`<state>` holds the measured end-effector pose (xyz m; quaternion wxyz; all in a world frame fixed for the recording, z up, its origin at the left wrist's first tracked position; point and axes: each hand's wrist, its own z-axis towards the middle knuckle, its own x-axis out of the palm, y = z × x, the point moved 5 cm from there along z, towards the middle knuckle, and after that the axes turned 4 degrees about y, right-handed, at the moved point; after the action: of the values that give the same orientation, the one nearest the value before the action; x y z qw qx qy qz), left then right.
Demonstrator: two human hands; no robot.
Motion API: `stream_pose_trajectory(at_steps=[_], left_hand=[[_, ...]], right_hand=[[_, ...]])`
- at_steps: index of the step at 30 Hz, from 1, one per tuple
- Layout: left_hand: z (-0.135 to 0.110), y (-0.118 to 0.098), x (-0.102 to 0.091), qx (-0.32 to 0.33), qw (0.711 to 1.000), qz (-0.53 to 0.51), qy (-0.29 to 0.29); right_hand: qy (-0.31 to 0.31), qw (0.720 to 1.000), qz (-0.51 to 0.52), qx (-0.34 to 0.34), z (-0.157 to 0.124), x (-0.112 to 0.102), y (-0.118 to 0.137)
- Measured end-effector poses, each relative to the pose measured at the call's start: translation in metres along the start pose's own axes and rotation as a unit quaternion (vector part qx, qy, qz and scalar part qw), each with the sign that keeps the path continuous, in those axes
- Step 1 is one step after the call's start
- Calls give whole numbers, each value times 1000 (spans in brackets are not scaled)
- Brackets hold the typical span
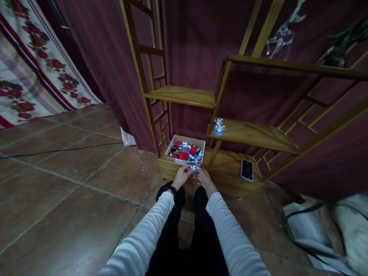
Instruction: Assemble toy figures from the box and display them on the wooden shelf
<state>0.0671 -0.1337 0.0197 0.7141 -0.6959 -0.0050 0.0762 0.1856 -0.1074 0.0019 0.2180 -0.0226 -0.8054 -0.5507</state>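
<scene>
While our left hand (182, 176) and right hand (203, 177) together pinch a small blue figure (194, 168), the box (198, 142) of figures sits just beyond them.

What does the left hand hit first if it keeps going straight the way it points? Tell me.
Probably the small blue figure that the left hand pinches together with the right hand; just beyond lies the near wall of the box. Depth is uncertain.

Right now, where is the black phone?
In the head view, the black phone lies flat on the wooden rack's bottom shelf, right of the white box of small figures and of both hands.
</scene>
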Motion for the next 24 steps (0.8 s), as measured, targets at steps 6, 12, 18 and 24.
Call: stream_pose_trajectory(at_steps=[6, 12, 18, 24], left_hand=[[-15, -22, 3, 86, 955, 283, -4], [-20, -45, 5, 132, 872, 468, 48], [-15, -52, 8, 164, 808, 555, 111], [-12, -51, 11, 169, 789, 576, 131]], right_hand=[[11, 1000, 23, -3, 0, 0, 3], [19, 999, 37, -11, 3, -6, 5], [28, 999, 43, -17, 8, -11, 5], [38, 999, 33, -7, 14, -16, 4]])
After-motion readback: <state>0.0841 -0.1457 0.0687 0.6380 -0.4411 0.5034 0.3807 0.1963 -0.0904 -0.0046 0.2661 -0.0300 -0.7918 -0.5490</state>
